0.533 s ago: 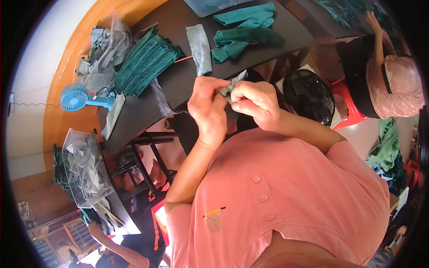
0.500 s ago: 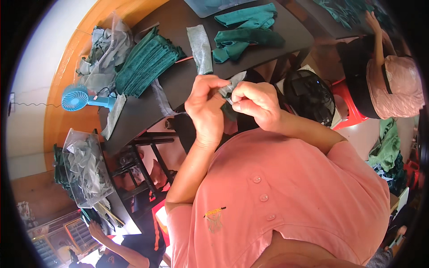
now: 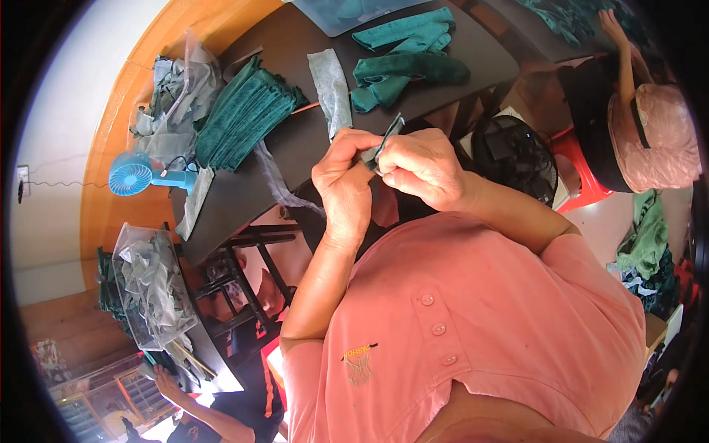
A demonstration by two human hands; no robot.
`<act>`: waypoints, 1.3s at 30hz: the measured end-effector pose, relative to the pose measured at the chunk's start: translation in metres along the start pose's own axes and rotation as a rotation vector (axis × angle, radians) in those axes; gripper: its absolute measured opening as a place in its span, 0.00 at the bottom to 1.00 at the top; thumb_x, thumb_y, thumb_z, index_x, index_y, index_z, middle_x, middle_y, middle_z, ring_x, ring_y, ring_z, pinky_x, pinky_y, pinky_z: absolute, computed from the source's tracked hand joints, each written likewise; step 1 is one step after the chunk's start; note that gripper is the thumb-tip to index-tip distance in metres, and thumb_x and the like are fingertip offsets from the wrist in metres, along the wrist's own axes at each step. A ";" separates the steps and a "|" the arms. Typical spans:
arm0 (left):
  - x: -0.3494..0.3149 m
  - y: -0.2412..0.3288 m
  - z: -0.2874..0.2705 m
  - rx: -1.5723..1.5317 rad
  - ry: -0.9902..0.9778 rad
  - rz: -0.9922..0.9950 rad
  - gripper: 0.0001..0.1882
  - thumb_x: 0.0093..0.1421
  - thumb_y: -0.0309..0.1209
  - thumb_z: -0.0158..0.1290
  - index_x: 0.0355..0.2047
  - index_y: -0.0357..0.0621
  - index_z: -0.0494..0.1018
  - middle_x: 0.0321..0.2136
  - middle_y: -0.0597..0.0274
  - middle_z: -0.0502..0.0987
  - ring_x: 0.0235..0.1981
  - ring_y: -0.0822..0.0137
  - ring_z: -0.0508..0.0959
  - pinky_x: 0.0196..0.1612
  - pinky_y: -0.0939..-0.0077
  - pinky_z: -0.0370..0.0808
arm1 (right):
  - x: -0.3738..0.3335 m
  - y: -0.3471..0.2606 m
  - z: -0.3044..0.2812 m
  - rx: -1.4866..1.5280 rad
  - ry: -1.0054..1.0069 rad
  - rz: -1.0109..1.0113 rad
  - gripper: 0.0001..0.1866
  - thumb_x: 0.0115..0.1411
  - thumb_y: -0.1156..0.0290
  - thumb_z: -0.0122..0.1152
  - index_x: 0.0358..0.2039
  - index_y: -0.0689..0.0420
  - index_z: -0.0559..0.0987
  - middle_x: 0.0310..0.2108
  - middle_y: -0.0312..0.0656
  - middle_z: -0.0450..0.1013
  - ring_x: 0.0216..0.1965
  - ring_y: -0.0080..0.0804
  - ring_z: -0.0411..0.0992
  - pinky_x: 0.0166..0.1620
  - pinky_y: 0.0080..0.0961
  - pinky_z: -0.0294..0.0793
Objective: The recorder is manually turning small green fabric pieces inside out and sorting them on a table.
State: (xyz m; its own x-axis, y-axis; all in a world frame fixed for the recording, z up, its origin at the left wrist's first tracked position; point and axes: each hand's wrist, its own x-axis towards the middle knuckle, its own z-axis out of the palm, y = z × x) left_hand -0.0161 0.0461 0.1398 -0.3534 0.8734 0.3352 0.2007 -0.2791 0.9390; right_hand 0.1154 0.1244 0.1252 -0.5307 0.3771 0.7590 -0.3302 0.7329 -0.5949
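Observation:
Both my hands meet in front of my chest, over the near edge of the dark table (image 3: 292, 159). Between them is a small strip of grey and dark green fabric (image 3: 390, 134). My left hand (image 3: 346, 173) pinches one side of it with thumb and forefinger. Curled fingers of my right hand (image 3: 425, 168) grip the other side, hiding much of the strip. Just beyond my left hand lies a pale grey fabric strip (image 3: 330, 85). Folded green velvet pieces (image 3: 410, 68) rest farther back on the right, and a stack of green velvet strips (image 3: 247, 111) sits to the left.
A blue handheld fan (image 3: 133, 174) stands at the table's left end, near a clear bin of grey scraps (image 3: 177, 103). Another clear bin (image 3: 155, 284) holds grey fabric at lower left. A black mesh backpack (image 3: 513, 159) is at right. Other people work at far right and lower left.
The fabric strip between my hands has turned, and its end now stands up above my right fingers. My hands stay pressed close together. The view has shifted slightly.

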 end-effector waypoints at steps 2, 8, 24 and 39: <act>-0.002 0.004 0.003 -0.097 0.033 0.034 0.11 0.47 0.11 0.48 0.30 0.35 0.74 0.31 0.64 0.73 0.30 0.76 0.68 0.34 0.83 0.65 | 0.002 0.000 -0.002 -0.015 -0.011 -0.055 0.04 0.49 0.80 0.57 0.24 0.61 0.70 0.21 0.41 0.68 0.20 0.38 0.68 0.24 0.31 0.65; -0.010 -0.013 0.000 0.236 0.079 0.259 0.15 0.44 0.09 0.47 0.31 0.39 0.71 0.29 0.60 0.73 0.29 0.67 0.71 0.32 0.76 0.69 | -0.008 0.001 -0.001 0.095 -0.055 0.085 0.05 0.48 0.79 0.58 0.23 0.60 0.70 0.21 0.42 0.68 0.20 0.40 0.67 0.24 0.31 0.64; -0.001 -0.007 0.010 -0.125 0.275 0.025 0.16 0.51 0.09 0.44 0.37 0.35 0.74 0.31 0.67 0.71 0.34 0.76 0.70 0.40 0.85 0.68 | 0.007 0.012 0.015 -0.170 0.175 0.080 0.09 0.54 0.84 0.59 0.36 0.64 0.73 0.27 0.43 0.69 0.23 0.32 0.69 0.27 0.24 0.69; -0.002 -0.010 0.001 0.265 0.060 0.235 0.14 0.47 0.09 0.44 0.32 0.38 0.70 0.25 0.59 0.70 0.23 0.67 0.72 0.27 0.74 0.69 | 0.018 0.008 -0.008 0.067 0.047 0.150 0.03 0.53 0.78 0.56 0.25 0.62 0.72 0.21 0.42 0.69 0.20 0.34 0.68 0.25 0.26 0.64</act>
State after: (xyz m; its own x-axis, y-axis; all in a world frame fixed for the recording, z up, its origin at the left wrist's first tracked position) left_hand -0.0164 0.0480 0.1297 -0.3206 0.7708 0.5505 0.5102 -0.3492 0.7860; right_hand 0.1090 0.1415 0.1361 -0.5416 0.5068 0.6707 -0.3022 0.6271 -0.7179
